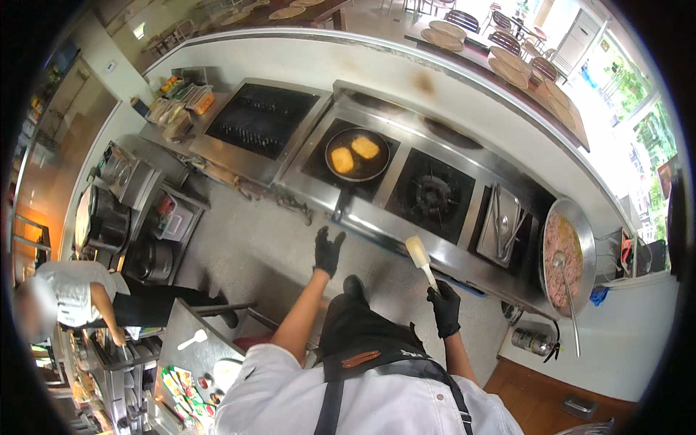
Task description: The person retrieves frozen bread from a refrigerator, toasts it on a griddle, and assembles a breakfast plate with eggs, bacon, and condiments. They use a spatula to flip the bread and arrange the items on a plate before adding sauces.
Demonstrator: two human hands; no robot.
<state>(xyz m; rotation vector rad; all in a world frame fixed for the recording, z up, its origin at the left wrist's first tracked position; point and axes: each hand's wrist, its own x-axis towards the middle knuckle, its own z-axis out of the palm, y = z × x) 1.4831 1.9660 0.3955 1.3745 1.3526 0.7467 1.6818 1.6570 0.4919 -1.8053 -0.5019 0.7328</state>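
In my black-gloved right hand (445, 309) is a rubber spatula (418, 254) with a pale blade and white handle, held by the handle in front of the range. My left hand (328, 251), also gloved in black, holds nothing. Its fingers are spread just short of the frying pan's handle (341, 204), apart from it. Two golden-yellow slices (342, 160) lie side by side in the dark frying pan (359, 175), which rests on the left burner. To its right, the bare burner (433, 191) carries no pan.
A large wok (590, 255) of pinkish minced meat stands far right, a ladle (571, 304) leaning over its rim. Beside it is a lidded steel pan (503, 228) with tongs. A grill (263, 119) and food containers (179, 111) lie left. A co-worker (81, 293) stands behind a steel table (185, 321).
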